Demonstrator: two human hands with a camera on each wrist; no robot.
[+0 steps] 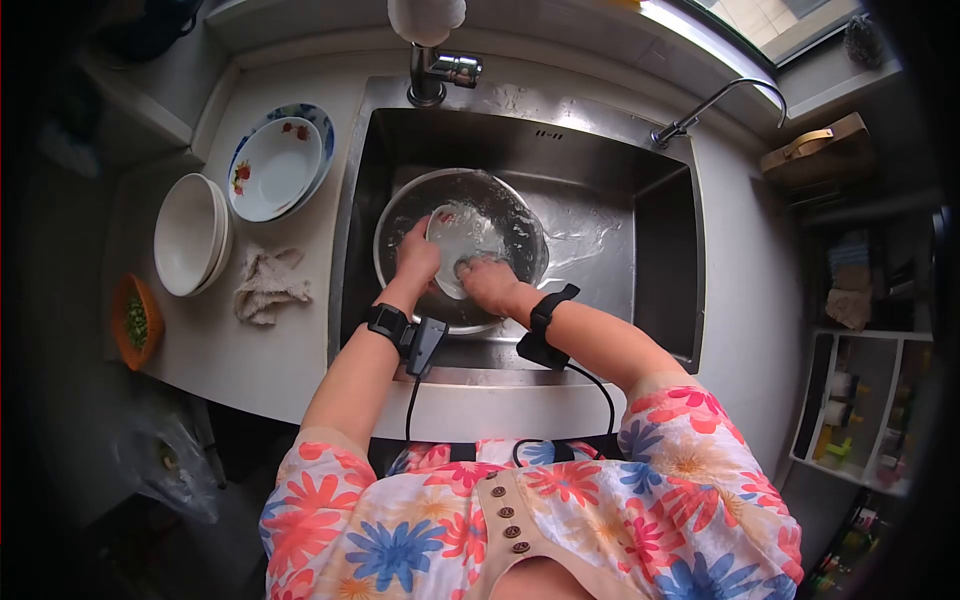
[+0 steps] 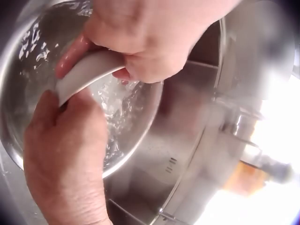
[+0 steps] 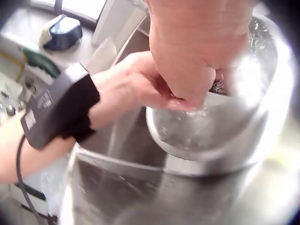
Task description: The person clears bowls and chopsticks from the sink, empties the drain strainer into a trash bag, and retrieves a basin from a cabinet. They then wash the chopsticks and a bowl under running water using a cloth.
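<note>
A white bowl with a red pattern (image 1: 462, 232) is tilted over a steel basin of water (image 1: 395, 215) in the sink. My left hand (image 1: 415, 258) grips its rim, fingers on one face and thumb on the other. Inside the bowl, my right hand (image 1: 488, 284) presses a metal mesh scrubber (image 3: 218, 86) to the surface. The left wrist view has the left hand (image 2: 140, 37) at the bowl's edge (image 2: 89, 70) and the right hand (image 2: 68, 150) against it. Part of the scrubber is hidden by the right fingers.
Left of the sink stand stacked white bowls (image 1: 186, 235), patterned plates (image 1: 275, 170), a crumpled cloth (image 1: 270, 287) and an orange basket of greens (image 1: 136, 322). A faucet (image 1: 427, 80) rises behind the basin, a thin curved tap (image 1: 720, 98) at the right corner.
</note>
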